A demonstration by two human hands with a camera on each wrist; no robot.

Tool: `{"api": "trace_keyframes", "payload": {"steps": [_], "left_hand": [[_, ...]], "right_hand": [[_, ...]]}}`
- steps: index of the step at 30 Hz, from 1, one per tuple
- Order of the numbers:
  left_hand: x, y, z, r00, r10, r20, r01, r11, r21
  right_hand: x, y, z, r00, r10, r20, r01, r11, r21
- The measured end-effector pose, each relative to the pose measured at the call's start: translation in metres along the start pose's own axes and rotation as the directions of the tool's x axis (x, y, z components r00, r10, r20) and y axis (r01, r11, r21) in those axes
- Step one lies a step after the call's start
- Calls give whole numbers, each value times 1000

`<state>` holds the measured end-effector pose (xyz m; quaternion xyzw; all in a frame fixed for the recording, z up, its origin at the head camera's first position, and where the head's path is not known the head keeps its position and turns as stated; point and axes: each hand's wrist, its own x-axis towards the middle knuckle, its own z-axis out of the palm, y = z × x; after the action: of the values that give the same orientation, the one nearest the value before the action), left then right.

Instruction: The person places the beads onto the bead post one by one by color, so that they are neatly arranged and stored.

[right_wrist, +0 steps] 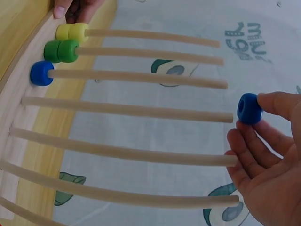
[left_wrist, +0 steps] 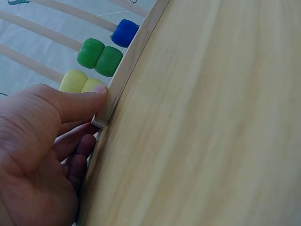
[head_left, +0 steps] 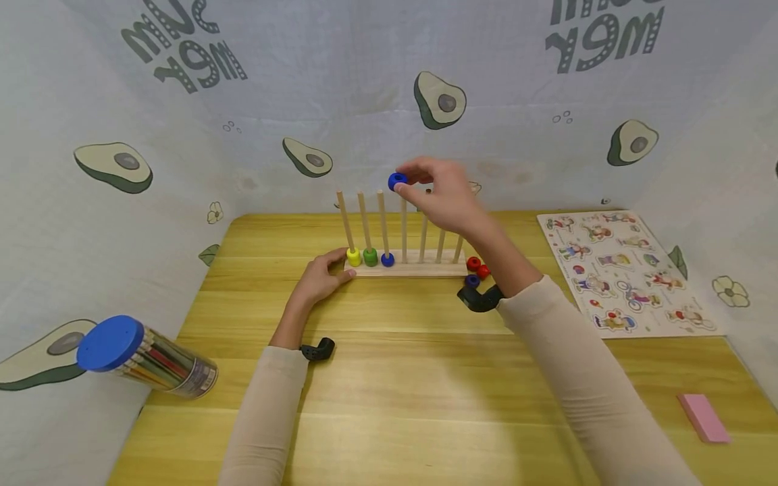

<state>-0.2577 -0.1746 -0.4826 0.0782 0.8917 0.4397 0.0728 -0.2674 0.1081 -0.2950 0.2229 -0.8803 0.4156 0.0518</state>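
Observation:
A wooden peg rack with several upright pegs stands toward the back of the table. My left hand grips the left end of its base, thumb on the front edge. Two yellow beads, two green beads and one blue bead sit at the bottom of the three leftmost pegs. Between thumb and fingertips, my right hand pinches another blue bead. That bead is up at peg-top height, close to the tip of the bare peg beside the blue one's peg.
Two red beads and a dark blue bead lie by the rack's right end. A picture puzzle board is at right, a pink block nearer. At left stands a blue-lidded tub of pencils. Printed cloth hangs behind.

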Motion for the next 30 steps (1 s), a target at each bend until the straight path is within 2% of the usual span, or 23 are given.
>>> {"api": "trace_keyframes", "payload": {"steps": [5, 14, 22, 30], "left_hand": [[0, -2, 1, 1000, 11, -5, -11, 1000, 2], [1, -5, 3, 999, 30, -15, -30, 1000, 5], [1, -6, 4, 1000, 26, -14, -26, 1000, 3], [0, -5, 3, 1000, 21, -14, -21, 1000, 2]], "right_hand": [[4, -3, 12, 999, -28, 22, 28, 1000, -3], [6, -6, 27, 997, -82, 14, 82, 996, -20], [3, -7, 28, 996, -81, 24, 83, 994, -77], [2, -6, 25, 997, -77, 25, 79, 995, -68]]}}
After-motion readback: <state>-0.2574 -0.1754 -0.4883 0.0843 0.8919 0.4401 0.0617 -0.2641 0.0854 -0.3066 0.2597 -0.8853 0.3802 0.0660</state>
